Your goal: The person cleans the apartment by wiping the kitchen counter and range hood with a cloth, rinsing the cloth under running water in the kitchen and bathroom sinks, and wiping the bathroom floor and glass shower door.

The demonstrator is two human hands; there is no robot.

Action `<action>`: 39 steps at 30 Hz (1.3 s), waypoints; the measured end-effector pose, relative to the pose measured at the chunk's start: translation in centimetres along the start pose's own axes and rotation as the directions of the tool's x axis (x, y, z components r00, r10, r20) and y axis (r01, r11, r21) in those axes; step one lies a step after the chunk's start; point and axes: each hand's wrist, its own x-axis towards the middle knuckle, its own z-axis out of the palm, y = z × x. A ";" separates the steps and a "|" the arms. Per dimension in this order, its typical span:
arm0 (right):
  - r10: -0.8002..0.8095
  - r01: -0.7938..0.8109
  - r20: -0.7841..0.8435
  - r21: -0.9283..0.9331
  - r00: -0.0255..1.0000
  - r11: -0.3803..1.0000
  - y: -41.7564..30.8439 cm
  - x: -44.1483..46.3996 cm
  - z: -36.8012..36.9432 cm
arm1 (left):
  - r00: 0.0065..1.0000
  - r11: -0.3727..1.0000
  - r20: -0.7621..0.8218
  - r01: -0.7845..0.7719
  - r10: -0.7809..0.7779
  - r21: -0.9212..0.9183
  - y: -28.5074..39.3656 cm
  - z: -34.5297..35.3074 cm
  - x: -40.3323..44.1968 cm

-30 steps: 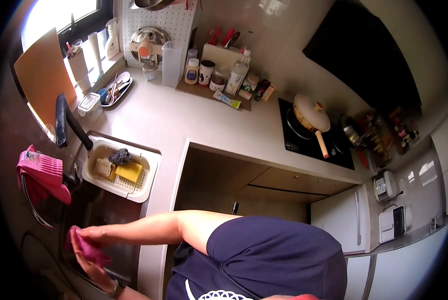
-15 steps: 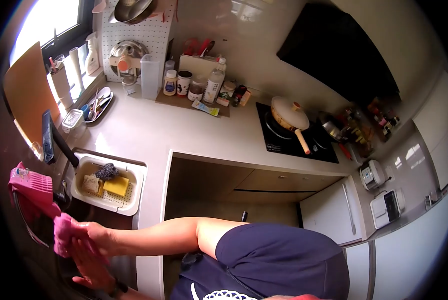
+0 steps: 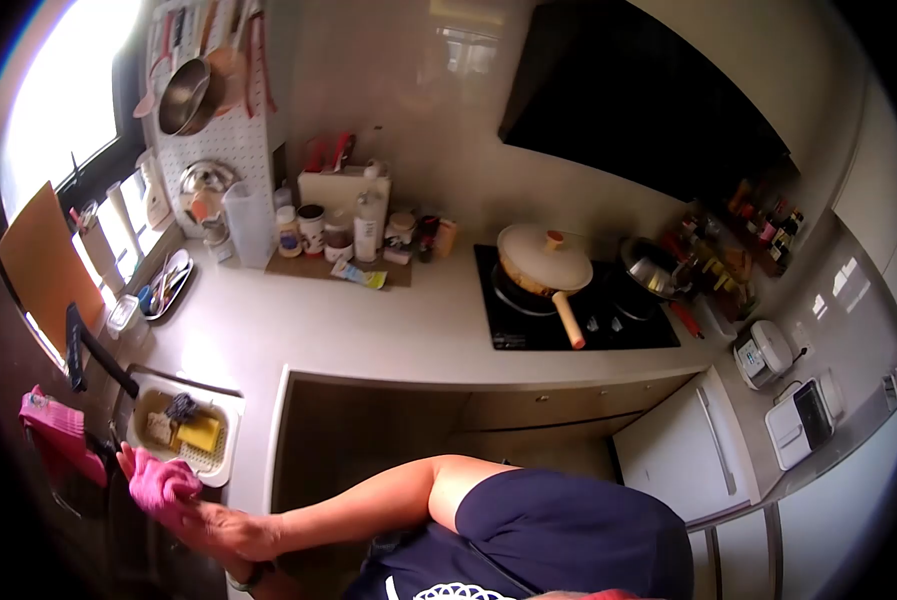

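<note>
A bunched pink cloth (image 3: 164,486) is between my two hands, over the near side of the sink. My right hand (image 3: 240,532) comes in from the right with its fingers wrapped round the cloth's lower end. Under and behind the cloth is my left hand (image 3: 190,532), with a watch at its wrist. Some of its fingertips show past the cloth's far edge; the rest is partly hidden by the cloth and my right hand. Just above the cloth, a white basket (image 3: 230,440) holds a yellow sponge (image 3: 199,434), a pale sponge and a dark scrubber (image 3: 182,406).
Pink gloves (image 3: 60,432) hang by the black faucet (image 3: 103,352) at the left. Jars and bottles (image 3: 338,235) line the back counter (image 3: 368,330). A lidded pan (image 3: 545,262) and a kettle (image 3: 648,270) stand on the stove (image 3: 508,330). A cutting board (image 3: 48,270) leans by the window.
The view has swung, so the counter and sink basket sit lower in it. My hands have brought the cloth up closer to the basket, and it is bunched more tightly than a second ago.
</note>
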 end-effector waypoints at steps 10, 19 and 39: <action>-0.354 0.132 -0.384 -0.498 0.853 0.857 -48.2 -17.6 -22.2 | 0.696 0.893 0.676 0.112 0.242 -0.435 21.6 26.9 -20.6; -0.523 -0.217 0.426 -0.584 0.738 -0.782 -85.6 -23.6 -34.7 | 0.580 0.907 0.812 0.371 -0.059 -0.199 21.7 34.1 -22.7; -0.808 -0.892 0.488 -0.118 0.331 -0.436 -121.5 -46.5 -41.3 | 0.682 0.878 0.619 0.477 -0.390 0.027 27.6 33.5 -35.4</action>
